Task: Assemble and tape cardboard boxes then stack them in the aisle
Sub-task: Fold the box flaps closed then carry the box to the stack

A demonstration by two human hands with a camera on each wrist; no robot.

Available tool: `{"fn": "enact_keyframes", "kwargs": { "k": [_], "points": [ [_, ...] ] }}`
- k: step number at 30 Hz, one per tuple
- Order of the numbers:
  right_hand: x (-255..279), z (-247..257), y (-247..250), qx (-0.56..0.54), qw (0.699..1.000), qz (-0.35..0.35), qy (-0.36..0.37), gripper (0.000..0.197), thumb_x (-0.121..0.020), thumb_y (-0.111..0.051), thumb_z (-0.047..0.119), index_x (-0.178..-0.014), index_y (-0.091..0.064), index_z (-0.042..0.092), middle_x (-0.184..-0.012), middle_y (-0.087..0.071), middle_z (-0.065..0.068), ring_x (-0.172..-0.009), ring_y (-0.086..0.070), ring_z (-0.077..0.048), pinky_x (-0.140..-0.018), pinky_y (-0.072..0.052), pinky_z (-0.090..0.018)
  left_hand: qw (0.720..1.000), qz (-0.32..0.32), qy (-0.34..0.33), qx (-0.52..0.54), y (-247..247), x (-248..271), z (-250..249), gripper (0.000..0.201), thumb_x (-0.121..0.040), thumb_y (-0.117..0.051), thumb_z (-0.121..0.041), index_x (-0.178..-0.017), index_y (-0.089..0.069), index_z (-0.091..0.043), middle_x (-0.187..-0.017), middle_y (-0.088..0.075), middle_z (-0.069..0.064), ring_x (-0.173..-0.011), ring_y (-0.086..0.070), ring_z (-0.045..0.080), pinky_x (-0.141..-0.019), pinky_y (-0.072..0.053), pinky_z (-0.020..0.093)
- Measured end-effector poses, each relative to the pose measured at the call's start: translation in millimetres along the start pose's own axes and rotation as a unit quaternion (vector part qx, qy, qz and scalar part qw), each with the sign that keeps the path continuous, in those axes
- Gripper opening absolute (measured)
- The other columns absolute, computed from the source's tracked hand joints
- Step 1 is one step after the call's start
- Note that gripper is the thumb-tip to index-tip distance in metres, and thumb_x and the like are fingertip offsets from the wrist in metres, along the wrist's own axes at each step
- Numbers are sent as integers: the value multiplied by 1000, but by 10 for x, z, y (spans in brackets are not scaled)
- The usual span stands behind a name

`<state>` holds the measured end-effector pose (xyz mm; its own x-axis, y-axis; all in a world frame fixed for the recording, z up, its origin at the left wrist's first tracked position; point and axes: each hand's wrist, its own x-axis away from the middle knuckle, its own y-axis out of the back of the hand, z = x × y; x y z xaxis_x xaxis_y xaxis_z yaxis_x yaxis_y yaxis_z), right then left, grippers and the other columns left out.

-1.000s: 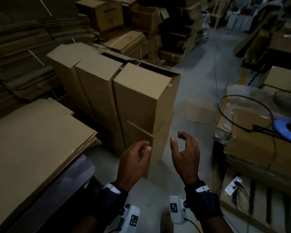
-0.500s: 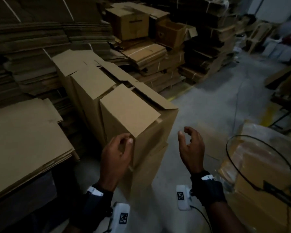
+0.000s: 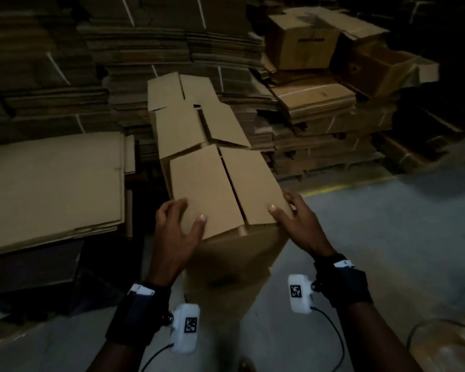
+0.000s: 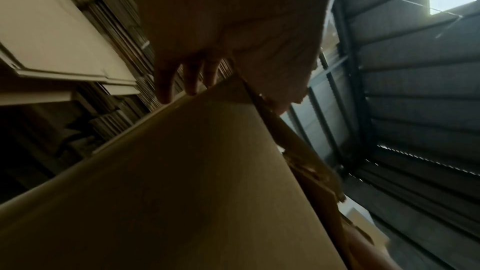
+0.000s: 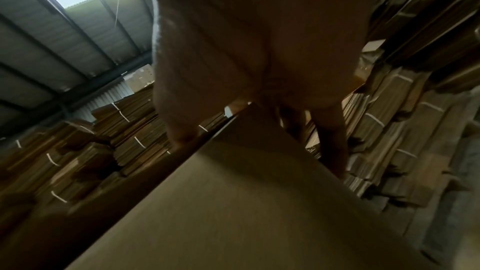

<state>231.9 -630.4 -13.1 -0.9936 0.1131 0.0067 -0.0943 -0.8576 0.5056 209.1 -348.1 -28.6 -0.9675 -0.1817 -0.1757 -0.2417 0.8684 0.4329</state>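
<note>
A row of tall stacked cardboard boxes runs away from me in the head view. The nearest box [image 3: 215,189] has both top flaps lying flat, with an untaped seam between them. My left hand [image 3: 189,210] rests on its near left corner, thumb on top and fingers spread at the left edge. My right hand [image 3: 281,202] rests on the near right corner, thumb on the flap and fingers along the right edge. In the wrist views the box [image 4: 194,192] [image 5: 246,202] fills the lower half, with each hand's fingers straddling a corner. No tape is in view.
A thick pile of flat cardboard sheets [image 3: 51,183] lies to the left at waist height. Strapped bundles of flat cardboard [image 3: 320,116] and two open boxes [image 3: 304,41] stand behind. Bare concrete floor [image 3: 387,224] lies to the right, with a black cable loop [image 3: 440,326] at bottom right.
Both hands have moved forward from mid-air onto the near corners of the nearest box's top. The right flap, raised before, now lies flat. The view has swung left and closer.
</note>
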Motion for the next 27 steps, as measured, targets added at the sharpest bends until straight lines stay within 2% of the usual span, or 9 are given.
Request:
{"fn": "enact_keyframes", "kwargs": {
  "k": [2, 5, 8, 10, 13, 16, 19, 22, 27],
  "points": [
    [-113, 4, 85, -40, 994, 96, -21, 77, -93, -71, 42, -157, -31, 27, -141, -46, 17, -126, -47, -4, -104, -39, -26, 997, 25, 57, -33, -30, -54, 24, 72, -92, -68, -44, -154, -36, -25, -161, -26, 6, -142, -38, 23, -115, -35, 40],
    [-276, -18, 110, -71, 981, 178, -30, 90, -92, -73, 37, -160, -14, 38, -147, -43, 18, -128, -48, -5, -108, -40, -29, 990, 72, 120, 29, -11, -37, 34, 88, -88, -69, -55, -158, -18, -38, -164, -26, -3, -146, -32, 20, -118, -33, 48],
    [-310, -32, 48, -97, 975, 198, -36, 92, -90, -75, 37, -156, -13, 48, -146, -49, 13, -128, -53, -10, -109, -44, -35, 984, 74, 143, 76, 27, 59, -47, 89, -92, -68, -44, -160, -11, -37, -161, -27, -9, -145, -33, 13, -117, -32, 37],
    [-267, -36, 31, -104, 973, 202, -30, 105, -85, -78, 48, -160, -5, 46, -159, -38, 13, -139, -44, -12, -118, -38, -42, 985, 65, 146, 66, 56, 119, -134, 89, -93, -67, -42, -161, -8, -37, -156, -28, -15, -141, -31, 7, -112, -31, 30],
    [-157, 2, 87, -105, 972, 209, -24, 110, -83, -77, 52, -160, 2, 44, -166, -19, 17, -149, -28, -11, -122, -29, -44, 984, 58, 156, 59, 131, 271, -275, 92, -94, -65, -44, -161, -3, -37, -150, -28, -18, -138, -33, 4, -107, -31, 24],
    [-16, 86, 137, -108, 970, 218, -8, 111, -80, -77, 56, -158, 2, 49, -167, -16, 16, -151, -25, -14, -120, -29, -43, 983, 35, 165, 65, 295, 516, -423, 98, -89, -66, -51, -160, 0, -38, -151, -25, -21, -138, -35, 2, -109, -32, 25],
    [125, 228, 69, -86, 962, 258, -2, 114, -73, -75, 71, -154, 3, 57, -169, -11, 17, -153, -19, -16, -121, -28, -52, 981, -6, 186, 62, 536, 819, -534, 94, -88, -67, -52, -159, -5, -42, -154, -23, -28, -132, -39, -13, -111, -31, 20],
    [335, 381, -118, -81, 950, 302, 15, 111, -77, -72, 68, -155, 6, 56, -169, -4, 18, -154, -14, -16, -120, -24, -47, 974, -44, 211, 62, 801, 1136, -543, 98, -85, -70, -56, -158, -6, -48, -157, -34, -23, -134, -45, -4, -116, -39, 34],
    [586, 559, -544, -74, 925, 370, 50, 110, -81, -70, 61, -156, 9, 50, -165, -13, 19, -149, -24, -12, -115, -29, -34, 958, -102, 264, 40, 1172, 1649, -514, 98, -83, -70, -57, -156, -6, -52, -150, -39, -23, -130, -50, 2, -112, -44, 38]
  ]
}}
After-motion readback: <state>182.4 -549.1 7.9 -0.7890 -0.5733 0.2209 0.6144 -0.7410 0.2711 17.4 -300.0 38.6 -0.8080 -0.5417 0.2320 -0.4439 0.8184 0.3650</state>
